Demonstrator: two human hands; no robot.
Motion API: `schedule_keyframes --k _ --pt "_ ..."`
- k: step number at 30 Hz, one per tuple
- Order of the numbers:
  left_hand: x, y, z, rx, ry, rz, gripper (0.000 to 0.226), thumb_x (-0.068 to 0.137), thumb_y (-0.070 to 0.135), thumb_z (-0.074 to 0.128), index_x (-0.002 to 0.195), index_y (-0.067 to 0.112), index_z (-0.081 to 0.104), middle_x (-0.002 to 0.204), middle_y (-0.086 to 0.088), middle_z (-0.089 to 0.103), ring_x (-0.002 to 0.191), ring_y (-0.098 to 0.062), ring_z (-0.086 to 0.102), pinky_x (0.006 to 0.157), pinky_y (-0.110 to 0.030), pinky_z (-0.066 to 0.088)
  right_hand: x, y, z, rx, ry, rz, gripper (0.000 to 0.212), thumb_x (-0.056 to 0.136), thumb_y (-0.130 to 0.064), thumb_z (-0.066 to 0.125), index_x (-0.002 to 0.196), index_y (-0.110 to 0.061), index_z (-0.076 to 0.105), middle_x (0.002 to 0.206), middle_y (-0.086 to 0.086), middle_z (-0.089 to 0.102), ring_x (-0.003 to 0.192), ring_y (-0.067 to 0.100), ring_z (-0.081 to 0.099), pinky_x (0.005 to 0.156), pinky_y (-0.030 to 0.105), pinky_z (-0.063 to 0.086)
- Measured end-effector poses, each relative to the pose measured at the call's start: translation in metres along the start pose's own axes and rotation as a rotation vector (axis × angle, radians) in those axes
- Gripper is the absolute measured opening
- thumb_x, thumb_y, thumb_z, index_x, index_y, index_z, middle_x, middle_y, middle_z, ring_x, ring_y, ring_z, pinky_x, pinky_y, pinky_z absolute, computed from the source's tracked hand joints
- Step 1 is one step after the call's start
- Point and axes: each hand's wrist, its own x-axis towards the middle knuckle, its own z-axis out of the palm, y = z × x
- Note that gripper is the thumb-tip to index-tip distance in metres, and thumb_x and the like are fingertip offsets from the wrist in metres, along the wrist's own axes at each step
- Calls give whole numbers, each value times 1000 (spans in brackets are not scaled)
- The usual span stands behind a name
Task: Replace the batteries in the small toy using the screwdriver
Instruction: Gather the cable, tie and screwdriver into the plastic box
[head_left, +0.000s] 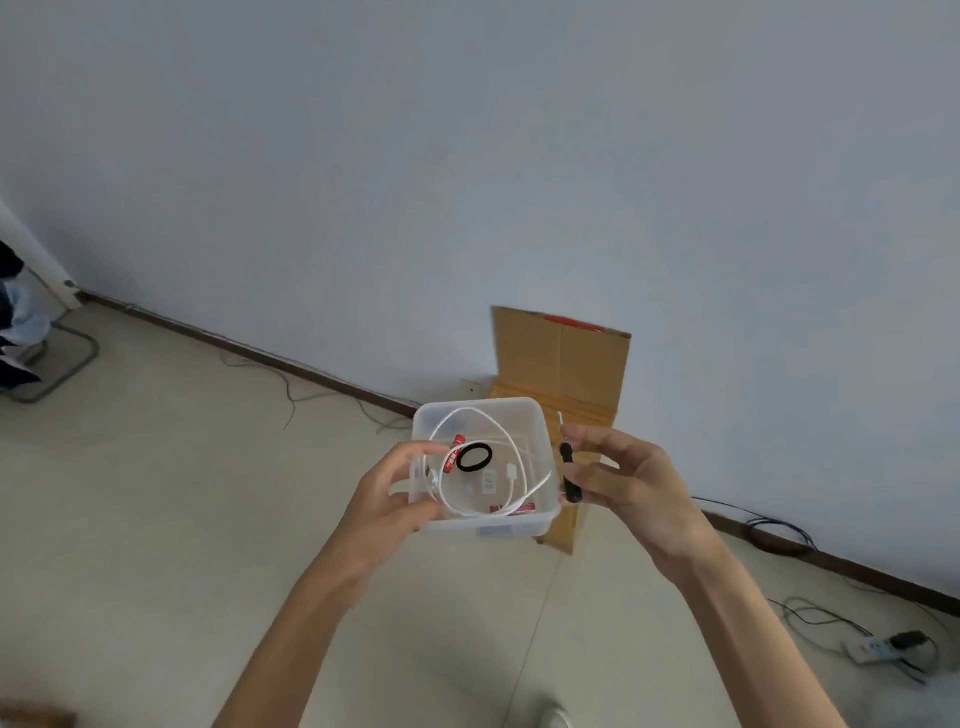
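Observation:
My left hand (384, 493) grips the left wall of a clear plastic box (535, 431) and holds it up in the air. Inside the box lie a coiled white cable (519, 483), a black ring (474, 457) and red-labelled batteries (457, 441). My right hand (628, 483) is beside the box's right wall and holds a small screwdriver (569, 473) with a black handle, its thin metal tip pointing up. No toy is visible.
A brown cardboard box (561, 374) stands open against the white wall behind the plastic box. Cables run along the skirting, and a power strip (878, 649) lies on the floor at the right. A chair leg and clothing (21, 332) are at the far left.

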Motion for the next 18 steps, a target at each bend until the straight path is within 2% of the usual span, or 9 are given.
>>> schedule_keyframes --k 2,5,8,11,15,18 --pt "40 2 -6 0 16 -13 58 89 5 79 132 42 68 121 13 73 99 -21 75 83 -37 57 35 -4 0 -12 8 13 33 90 0 79 120 -14 78 118 1 78 96 32 77 83 37 65" --pt "92 6 -13 -14 20 -35 59 88 5 77 132 43 68 122 9 72 97 -18 73 81 -34 57 82 -6 -1 -10 25 41 34 89 0 80 120 -13 78 119 3 77 98 31 78 80 34 64" --pt "143 9 -20 -29 -14 -40 59 87 2 77 129 43 69 121 13 73 95 -16 73 80 -34 57 127 -6 -3 -28 38 52 35 89 0 80 121 -14 77 121 5 76 100 33 77 83 39 65" --pt "198 8 -28 -46 -54 -47 60 86 1 77 130 42 70 123 9 73 96 -15 75 80 -34 58 169 -3 -4 -56 63 56 34 90 -1 79 122 -15 77 117 5 77 99 32 77 87 45 64" --pt "279 0 -36 -43 -132 -40 61 86 0 79 130 40 70 124 7 74 105 -22 76 81 -34 60 224 7 -10 -71 150 80 34 90 -1 80 122 -14 77 116 5 76 92 33 78 89 47 64" --pt "349 -11 -41 -29 -201 -33 60 85 -4 81 128 38 71 121 7 77 108 -20 76 80 -30 61 269 19 -11 -96 237 113 36 91 -1 80 125 -13 75 116 3 76 88 35 78 89 47 64"
